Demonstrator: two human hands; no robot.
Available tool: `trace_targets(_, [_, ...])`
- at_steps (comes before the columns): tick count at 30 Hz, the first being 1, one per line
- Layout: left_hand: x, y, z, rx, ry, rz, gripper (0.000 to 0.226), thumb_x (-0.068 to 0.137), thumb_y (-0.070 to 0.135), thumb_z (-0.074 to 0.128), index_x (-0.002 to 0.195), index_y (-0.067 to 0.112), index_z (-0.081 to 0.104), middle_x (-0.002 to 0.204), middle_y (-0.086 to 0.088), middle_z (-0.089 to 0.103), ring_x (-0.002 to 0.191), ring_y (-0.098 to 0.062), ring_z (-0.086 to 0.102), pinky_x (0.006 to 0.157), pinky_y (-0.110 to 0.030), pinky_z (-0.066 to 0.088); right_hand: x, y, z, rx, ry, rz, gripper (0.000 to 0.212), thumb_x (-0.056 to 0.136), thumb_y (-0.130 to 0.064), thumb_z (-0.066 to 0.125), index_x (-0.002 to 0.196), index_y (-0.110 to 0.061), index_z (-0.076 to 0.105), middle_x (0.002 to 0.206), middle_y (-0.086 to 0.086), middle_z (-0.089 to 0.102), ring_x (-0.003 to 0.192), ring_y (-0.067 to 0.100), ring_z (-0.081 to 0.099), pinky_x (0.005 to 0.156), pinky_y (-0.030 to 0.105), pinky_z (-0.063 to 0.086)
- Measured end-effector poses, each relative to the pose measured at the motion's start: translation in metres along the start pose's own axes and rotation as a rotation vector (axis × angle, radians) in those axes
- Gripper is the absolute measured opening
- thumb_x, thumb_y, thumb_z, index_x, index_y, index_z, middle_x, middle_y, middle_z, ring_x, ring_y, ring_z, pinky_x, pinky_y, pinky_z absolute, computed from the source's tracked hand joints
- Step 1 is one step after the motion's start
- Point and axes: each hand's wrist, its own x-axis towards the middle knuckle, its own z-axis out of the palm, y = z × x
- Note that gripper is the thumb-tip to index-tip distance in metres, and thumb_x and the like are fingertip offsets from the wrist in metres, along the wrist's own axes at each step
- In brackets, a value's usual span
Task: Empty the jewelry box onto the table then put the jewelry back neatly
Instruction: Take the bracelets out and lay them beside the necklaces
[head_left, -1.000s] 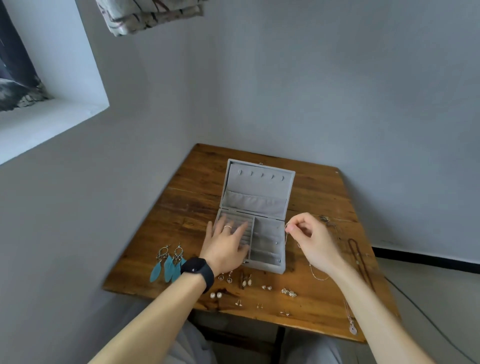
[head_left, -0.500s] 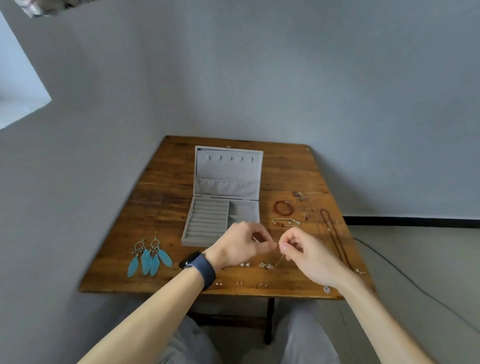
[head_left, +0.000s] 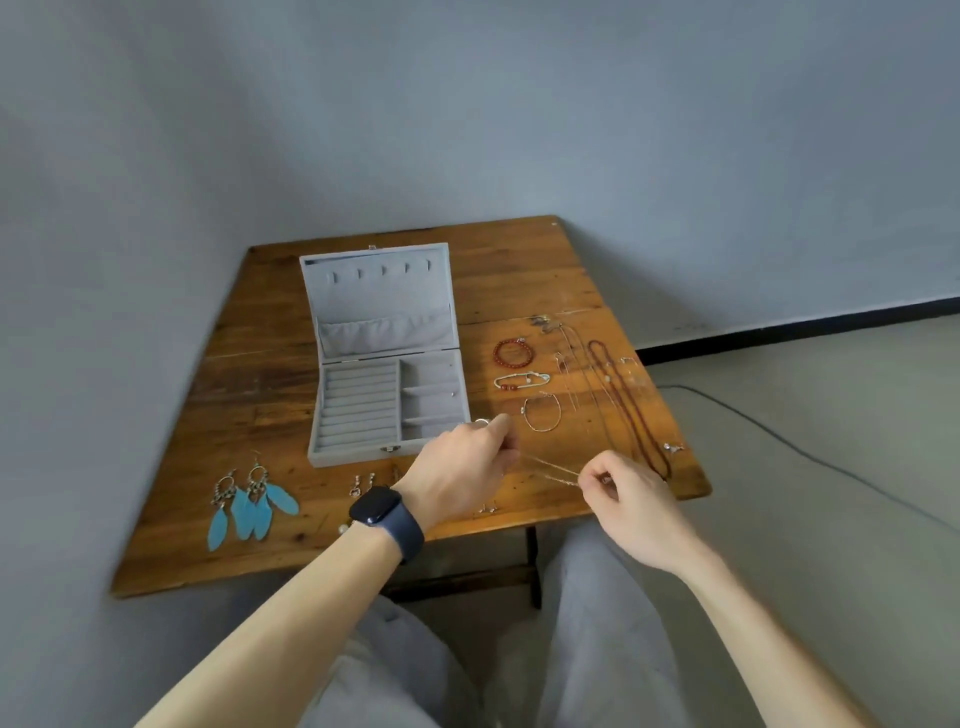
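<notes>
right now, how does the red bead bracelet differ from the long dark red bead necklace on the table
The red bead bracelet lies in a small round loop; the dark red bead necklace is stretched into a long narrow one. The bracelet is brighter red, the necklace browner. The bracelet sits nearer the jewelry box, the necklace nearer the right edge of the table. Both are beaded and lie on the wood.
</notes>
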Motion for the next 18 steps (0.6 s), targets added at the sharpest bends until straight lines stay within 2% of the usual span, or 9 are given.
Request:
trace_targets(3, [0.005, 0.006, 0.01, 0.009, 0.016, -0.076, 0.005, 0.101, 0.033, 0.05, 0.101, 0.029, 0.054, 0.097, 0.006, 0.065, 0.084, -0.019, 0.06, 0.07, -0.034, 0.051, 0.0, 0.005, 0.009, 0.114, 0.154, 0.063, 0.007, 0.098, -0.021, 0.057, 0.096, -0.021, 0.063, 0.093, -0.014, 0.065, 0.086, 0.002, 0.06, 0.065, 0.003, 0.042])
trace_targets(7, [0.019, 0.009, 0.017, 0.075, 0.047, -0.145, 0.01, 0.098, 0.036, 0.057, 0.101, 0.029, 0.063, 0.094, 0.006, 0.067, 0.085, -0.018, 0.062, 0.069, -0.029, 0.05, 0.015, 0.008, 0.008, 0.04, 0.315, 0.084, 0.008, 0.092, -0.027, 0.064, 0.087, -0.028, 0.071, 0.082, -0.017, 0.067, 0.078, -0.001, 0.06, 0.057, 0.009, 0.037])
trace_targets(9, [0.026, 0.012, 0.02, 0.12, 0.061, -0.165, 0.008, 0.097, 0.036, 0.06, 0.099, 0.03, 0.065, 0.093, 0.005, 0.068, 0.086, -0.019, 0.064, 0.074, -0.031, 0.049, 0.026, 0.01, 0.006, -0.022, 0.334, 0.108, 0.009, 0.09, -0.03, 0.066, 0.085, -0.028, 0.073, 0.079, -0.016, 0.068, 0.073, 0.002, 0.059, 0.054, 0.013, 0.037])
trace_targets(12, [0.036, 0.014, 0.023, 0.185, 0.065, -0.196, 0.003, 0.094, 0.03, 0.063, 0.095, 0.031, 0.066, 0.09, 0.004, 0.069, 0.091, -0.021, 0.063, 0.084, -0.035, 0.043, 0.041, 0.016, 0.008, -0.222, 0.305, 0.101, 0.012, 0.087, -0.036, 0.067, 0.088, -0.029, 0.075, 0.083, -0.013, 0.07, 0.081, 0.013, 0.056, 0.059, 0.023, 0.04])
trace_targets(15, [0.044, 0.014, 0.025, 0.266, 0.052, -0.2, 0.008, 0.093, 0.029, 0.063, 0.098, 0.029, 0.07, 0.093, 0.002, 0.069, 0.096, -0.023, 0.06, 0.089, -0.036, 0.04, 0.05, 0.018, 0.01, -0.375, 0.268, 0.057, 0.013, 0.087, -0.038, 0.066, 0.09, -0.029, 0.075, 0.085, -0.009, 0.068, 0.084, 0.015, 0.047, 0.064, 0.024, 0.038])
trace_targets(18, [0.049, 0.014, 0.028, 0.345, 0.034, -0.191, 0.014, 0.094, 0.029, 0.06, 0.103, 0.028, 0.071, 0.097, -0.001, 0.07, 0.101, -0.025, 0.059, 0.092, -0.037, 0.039, 0.056, 0.019, 0.01, -0.435, 0.249, 0.017, 0.015, 0.088, -0.037, 0.064, 0.091, -0.028, 0.075, 0.087, -0.008, 0.066, 0.09, 0.018, 0.049, 0.064, 0.025, 0.04])
